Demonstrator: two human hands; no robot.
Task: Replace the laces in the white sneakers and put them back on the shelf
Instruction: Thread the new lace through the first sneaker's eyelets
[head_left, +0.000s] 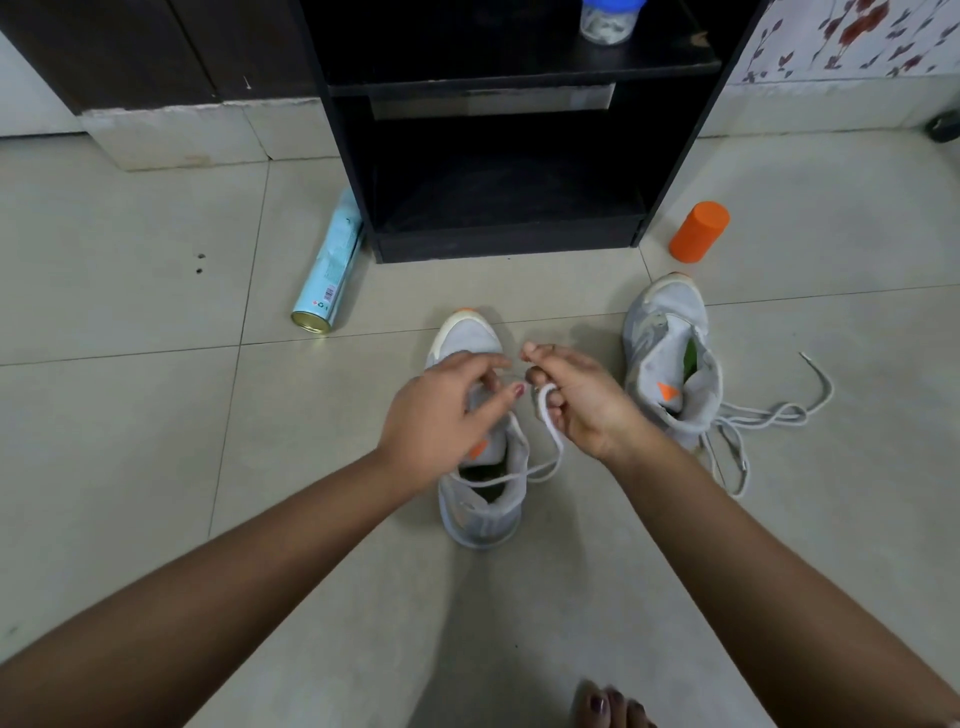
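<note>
Soft, light lace (551, 435): pinch near tip. Right hand (576, 402) grips loop; left hand (441, 415) pinches strand over sneaker (483, 512). Shelf (504, 241) at 12 o'clock.

Floor (130, 415): pale square tiles with dark grout lines. Spray can (328, 262): light blue, lying on its side, metal base towards the camera. Orange cylinder (698, 232): standing on the tiles at right, well apart from the can. Jar (609, 20): clear body, blue lid, at top centre. Wall covering (857, 36): white with red floral print, upper right. Dark cabinet (130, 47): upper left. Black wheel (944, 127): at right edge
</note>
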